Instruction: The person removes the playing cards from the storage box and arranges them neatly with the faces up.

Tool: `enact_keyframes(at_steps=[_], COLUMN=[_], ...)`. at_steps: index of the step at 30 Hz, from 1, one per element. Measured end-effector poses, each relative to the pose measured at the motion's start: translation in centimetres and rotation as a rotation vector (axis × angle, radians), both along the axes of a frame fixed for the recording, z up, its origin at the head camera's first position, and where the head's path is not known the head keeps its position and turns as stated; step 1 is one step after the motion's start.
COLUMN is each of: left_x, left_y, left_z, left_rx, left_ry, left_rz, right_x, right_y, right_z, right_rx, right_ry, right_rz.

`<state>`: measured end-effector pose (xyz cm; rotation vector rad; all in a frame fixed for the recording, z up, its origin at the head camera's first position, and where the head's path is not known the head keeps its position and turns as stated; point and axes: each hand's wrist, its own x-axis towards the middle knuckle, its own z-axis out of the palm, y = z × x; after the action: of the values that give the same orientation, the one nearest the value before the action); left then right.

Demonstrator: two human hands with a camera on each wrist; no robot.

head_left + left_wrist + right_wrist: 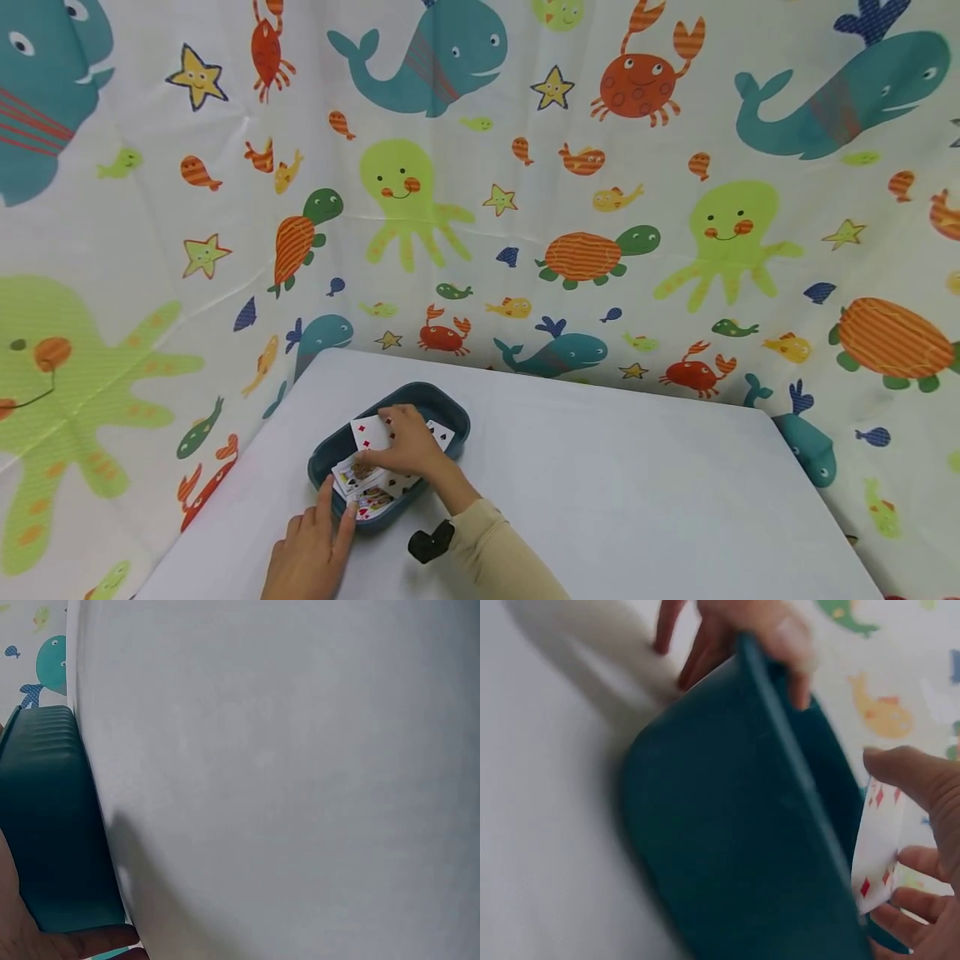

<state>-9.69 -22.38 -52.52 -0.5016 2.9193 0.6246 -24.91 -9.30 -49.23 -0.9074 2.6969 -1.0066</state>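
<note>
A dark teal plastic tub holds several loose playing cards, some with court figures, others with black pips. My right hand is over the tub, thumb and fingers spread across a playing card with red diamonds, which it grips by the edges in the right wrist view. At the tub's near left end, my left hand holds the rim, a digit hooked over it in the right wrist view. Only part of that hand and the tub's outer wall show in the left wrist view.
The tub stands on a white table, toward its left side. Behind and left of the table hangs a white curtain printed with sea animals. A black strap-like piece sits at the right wrist, beside a beige sleeve.
</note>
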Motion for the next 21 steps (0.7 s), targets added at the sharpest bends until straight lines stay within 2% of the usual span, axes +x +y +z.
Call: enact_keyframes(at_steps=[7,14,21], left_x=[0.0,0.3,0.2], left_y=[0.2,0.0,0.0], left_z=[0.0,-0.1,-0.2], left_rx=[0.004,-0.01,-0.009], left_ry=[0.008,0.007,-0.013], left_rz=[-0.012,-0.014,-0.027], right_x=[1.2,2.5,2.5], right_y=[2.3,4.6,7.9], right_z=[1.7,3.1,3.5], right_rx=[-0.229,-0.309,-0.451], right_ry=[-0.095,-0.085,-0.15], right_rz=[0.013,0.014,0.033])
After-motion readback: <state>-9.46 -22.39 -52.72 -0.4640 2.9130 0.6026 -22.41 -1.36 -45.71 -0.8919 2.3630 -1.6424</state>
